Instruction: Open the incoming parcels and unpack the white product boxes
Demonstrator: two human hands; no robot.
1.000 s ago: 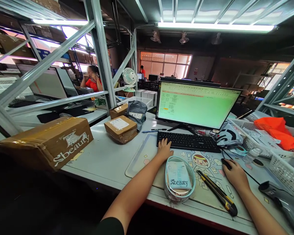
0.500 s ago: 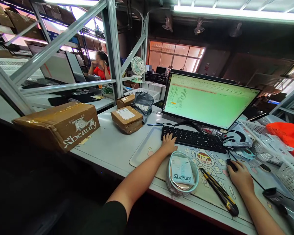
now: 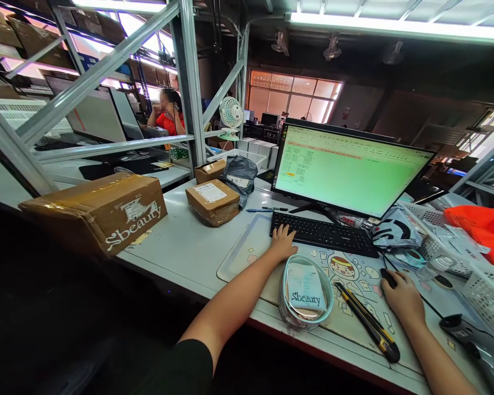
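Note:
My left hand (image 3: 284,242) rests on the left end of a black keyboard (image 3: 325,233), fingers spread flat over the keys. My right hand (image 3: 403,299) is curled over a black mouse (image 3: 389,277) on a cartoon-printed desk mat (image 3: 354,274). Behind the keyboard a monitor (image 3: 349,170) displays a green spreadsheet. Between my forearms lies a roll of "Sbeauty" tape (image 3: 307,293), and beside it a yellow-and-black utility knife (image 3: 370,323).
A large taped "Sbeauty" carton (image 3: 99,211) sits at the desk's left edge, two smaller parcels (image 3: 214,200) and a grey mailer bag (image 3: 239,174) behind. White baskets (image 3: 477,285) and a barcode scanner (image 3: 473,337) crowd the right. A metal rack post (image 3: 189,88) rises behind; another person (image 3: 167,112) sits beyond.
The view shifted left and slightly down over the past second. Both hands stay where they were, on the keyboard and the mouse.

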